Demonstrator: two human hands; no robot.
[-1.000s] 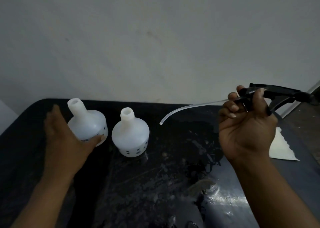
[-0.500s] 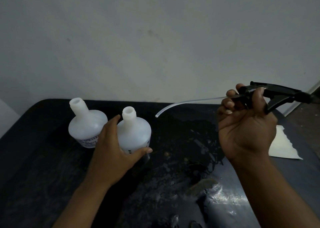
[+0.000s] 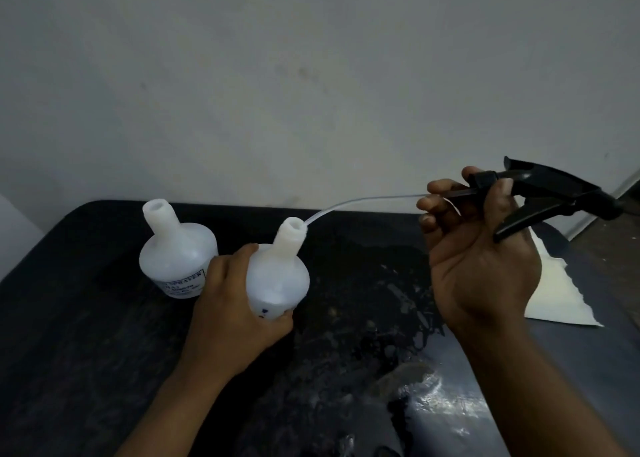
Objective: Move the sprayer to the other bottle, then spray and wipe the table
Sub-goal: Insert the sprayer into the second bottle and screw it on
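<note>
Two white bottles are on the dark, wet table (image 3: 104, 370): the labelled bottle (image 3: 176, 259) stands at the left, and just beside it the second bottle (image 3: 277, 276) is tilted, with the left hand (image 3: 235, 311) wrapped tightly around its lower body. The right hand (image 3: 481, 266) is closed around the neck of the black sprayer (image 3: 550, 193), held up in the air at the right, and its clear tube (image 3: 360, 202) curves to the left so that the tip is at the open mouth of the tilted bottle. Behind the right hand, a white cloth (image 3: 561, 293) lies flat near the table's right edge.
</note>
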